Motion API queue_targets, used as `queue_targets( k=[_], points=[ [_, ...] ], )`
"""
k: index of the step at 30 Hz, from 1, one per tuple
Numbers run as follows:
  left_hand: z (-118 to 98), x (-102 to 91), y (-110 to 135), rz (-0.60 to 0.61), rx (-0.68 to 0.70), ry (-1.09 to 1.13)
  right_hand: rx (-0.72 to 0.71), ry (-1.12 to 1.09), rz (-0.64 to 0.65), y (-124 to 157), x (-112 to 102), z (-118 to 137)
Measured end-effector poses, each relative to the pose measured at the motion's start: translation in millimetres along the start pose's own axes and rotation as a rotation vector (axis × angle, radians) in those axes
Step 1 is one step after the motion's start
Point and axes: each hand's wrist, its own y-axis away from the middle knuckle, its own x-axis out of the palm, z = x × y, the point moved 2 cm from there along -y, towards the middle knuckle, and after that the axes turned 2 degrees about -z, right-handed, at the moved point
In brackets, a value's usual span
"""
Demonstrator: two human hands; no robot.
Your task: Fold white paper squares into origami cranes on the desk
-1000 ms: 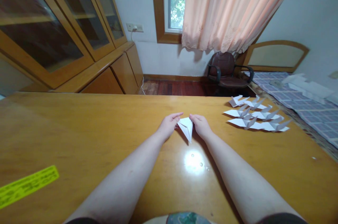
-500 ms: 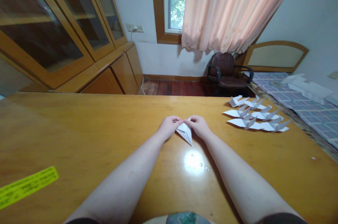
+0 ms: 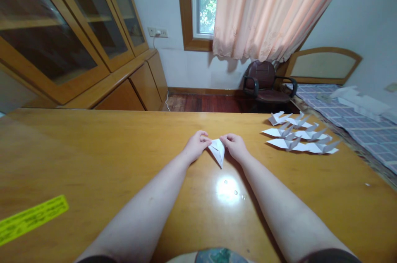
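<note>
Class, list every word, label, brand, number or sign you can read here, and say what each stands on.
None can be read.
Yellow strip, on the table at lower left: dark print, too blurred to read.
Folded paper and white paper birds: no lettering visible.

Daylight pours through the far window (image 3: 206, 4), and the curtain (image 3: 266, 10) glows! Hot white glare on the near worktop (image 3: 108, 151), a soft shadow tracing the right forearm (image 3: 279, 197). Dim behind the left cabinet (image 3: 74, 35) glass; lens stretch tilts the edges, and the yellow label's (image 3: 34, 219) lettering blurs out.
</note>
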Motion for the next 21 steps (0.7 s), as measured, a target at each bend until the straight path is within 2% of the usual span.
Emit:
queue_targets(
  k=[5, 12, 15, 18, 21],
  points=[
    [-1, -3.1, -2, -0.046, -0.063, 0.071, 0.029, -0.027, -0.019, -2, -2, -3],
    [-5, 5.1, 5, 0.004, -0.09, 0.259, 0.043, 0.005, -0.008, 2, 1, 4],
    [-7, 9.2, 7, 0.043, -0.091, 0.303, 0.045, 0.035, 0.038, 4, 2, 6],
    [-7, 10.9, 7, 0.059, -0.075, 0.294, 0.035, 0.081, 0.073, 5, 3, 7],
    [-3, 10.5, 6, 0.042, -0.066, 0.18, 0.025, 0.093, 0.072, 6, 3, 9]
  ],
)
